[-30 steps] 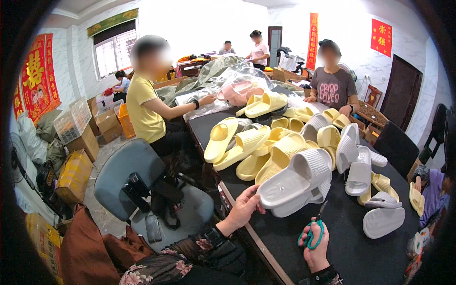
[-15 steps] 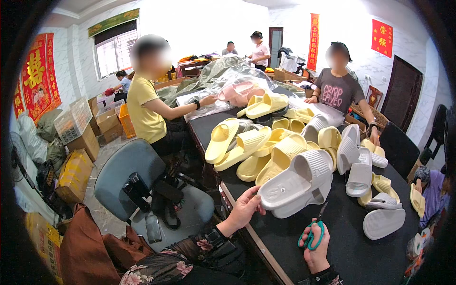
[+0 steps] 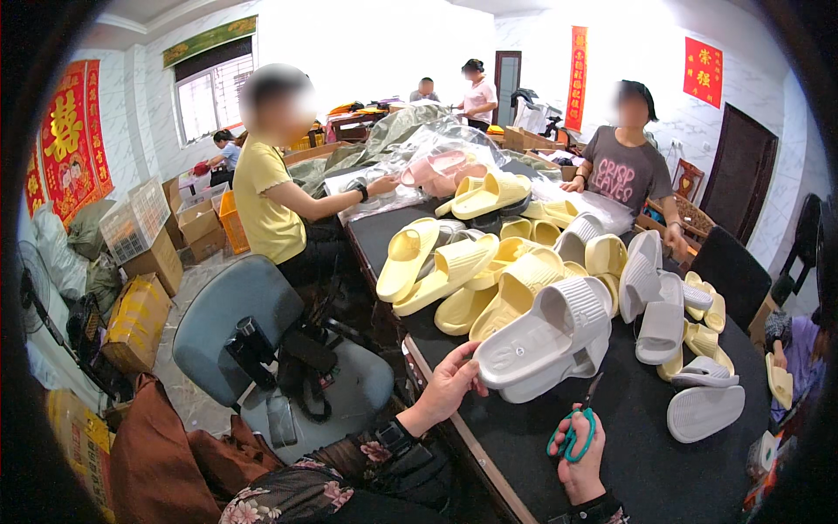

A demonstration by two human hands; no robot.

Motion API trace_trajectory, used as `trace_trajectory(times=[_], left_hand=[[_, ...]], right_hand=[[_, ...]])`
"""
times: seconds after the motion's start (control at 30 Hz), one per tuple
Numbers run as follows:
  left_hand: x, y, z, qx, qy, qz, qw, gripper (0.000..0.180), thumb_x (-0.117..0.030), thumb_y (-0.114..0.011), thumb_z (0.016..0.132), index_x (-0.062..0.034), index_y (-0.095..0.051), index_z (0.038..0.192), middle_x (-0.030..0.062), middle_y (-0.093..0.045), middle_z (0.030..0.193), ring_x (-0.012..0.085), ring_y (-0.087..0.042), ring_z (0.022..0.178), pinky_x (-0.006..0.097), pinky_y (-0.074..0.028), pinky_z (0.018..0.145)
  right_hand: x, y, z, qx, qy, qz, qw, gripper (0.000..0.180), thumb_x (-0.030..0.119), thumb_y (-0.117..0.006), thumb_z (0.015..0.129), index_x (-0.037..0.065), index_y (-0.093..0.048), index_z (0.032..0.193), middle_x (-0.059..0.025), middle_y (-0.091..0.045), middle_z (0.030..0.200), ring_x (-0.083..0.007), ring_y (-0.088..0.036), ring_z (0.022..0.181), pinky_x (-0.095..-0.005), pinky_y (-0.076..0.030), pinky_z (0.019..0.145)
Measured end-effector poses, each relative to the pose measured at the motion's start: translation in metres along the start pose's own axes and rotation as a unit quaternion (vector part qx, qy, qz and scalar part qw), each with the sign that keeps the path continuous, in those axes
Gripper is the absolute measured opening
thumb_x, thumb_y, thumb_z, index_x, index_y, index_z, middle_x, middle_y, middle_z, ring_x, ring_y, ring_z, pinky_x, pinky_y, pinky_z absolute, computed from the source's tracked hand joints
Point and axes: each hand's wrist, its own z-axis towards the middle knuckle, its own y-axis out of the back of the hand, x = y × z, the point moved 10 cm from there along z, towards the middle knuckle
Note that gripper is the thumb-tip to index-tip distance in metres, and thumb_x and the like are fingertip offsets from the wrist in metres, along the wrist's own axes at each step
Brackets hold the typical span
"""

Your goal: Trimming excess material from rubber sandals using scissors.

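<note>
- Our left hand (image 3: 449,384) grips the near end of a pale grey slipper (image 3: 546,336), which lies on the dark tabletop (image 3: 646,463) at the near edge of the slipper pile.
- Our right hand (image 3: 580,454) is closed around green-handled scissors (image 3: 572,428), blades pointing up toward the grey slipper, just short of it.
- Yellow slippers (image 3: 454,271) are heaped behind the grey slipper.
- A grey office chair (image 3: 262,349) stands left of it, beside the tabletop.

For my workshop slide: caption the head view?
Left hand holds a grey slide sandal; right hand grips green-handled scissors.
</note>
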Motion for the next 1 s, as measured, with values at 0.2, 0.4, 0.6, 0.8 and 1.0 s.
trace_trajectory(times=[0.2, 0.4, 0.6, 0.8, 1.0], left_hand=[[-0.001, 0.000, 0.000, 0.008, -0.001, 0.016, 1.000, 0.047, -0.018, -0.048, 0.096, -0.0019, -0.032, 0.138, 0.0057, -0.059, 0.093, 0.0121, -0.060, 0.074, 0.026, -0.050, 0.067], [-0.004, -0.006, 0.001, 0.032, 0.049, 0.035, 0.998, 0.047, -0.021, -0.049, 0.096, -0.0030, -0.034, 0.137, 0.0050, -0.058, 0.097, 0.0118, -0.059, 0.078, 0.026, -0.051, 0.069], [0.002, -0.023, -0.007, 0.061, 0.123, 0.149, 0.979, 0.047, -0.025, -0.053, 0.094, -0.0023, -0.039, 0.133, 0.0066, -0.056, 0.104, 0.0123, -0.058, 0.086, 0.027, -0.052, 0.070], [0.012, -0.049, 0.009, 0.123, 0.153, 0.254, 0.947, 0.049, -0.026, -0.058, 0.090, -0.0030, -0.042, 0.131, 0.0066, -0.054, 0.117, 0.0137, -0.056, 0.097, 0.027, -0.051, 0.071], [0.017, -0.058, 0.021, 0.090, 0.198, 0.243, 0.945, 0.049, -0.019, -0.060, 0.085, -0.0025, -0.045, 0.128, 0.0060, -0.060, 0.095, 0.0104, -0.056, 0.082, 0.024, -0.046, 0.062]], right_hand=[[0.000, 0.000, 0.000, -0.005, -0.003, 0.004, 1.000, 0.028, 0.020, -0.057, 0.088, 0.004, -0.047, 0.109, -0.0046, -0.050, 0.069, -0.0116, -0.050, 0.053, -0.0271, -0.042, 0.040], [0.000, -0.004, -0.002, -0.004, 0.006, 0.007, 1.000, 0.028, 0.018, -0.057, 0.087, 0.005, -0.047, 0.109, -0.0046, -0.050, 0.070, -0.0115, -0.050, 0.053, -0.0268, -0.042, 0.040], [0.032, -0.011, -0.014, -0.006, 0.081, -0.001, 0.997, 0.032, 0.019, -0.058, 0.086, 0.005, -0.047, 0.112, -0.0033, -0.050, 0.069, -0.0109, -0.049, 0.052, -0.0254, -0.042, 0.039], [0.082, -0.029, -0.036, 0.015, 0.131, -0.006, 0.991, 0.038, 0.023, -0.058, 0.088, 0.002, -0.045, 0.116, -0.0032, -0.050, 0.073, -0.0096, -0.048, 0.056, -0.0230, -0.041, 0.041], [0.128, -0.025, -0.076, 0.012, 0.182, 0.013, 0.983, 0.039, 0.025, -0.058, 0.089, 0.002, -0.044, 0.117, -0.0038, -0.050, 0.073, -0.0106, -0.049, 0.055, -0.0248, -0.043, 0.044]])
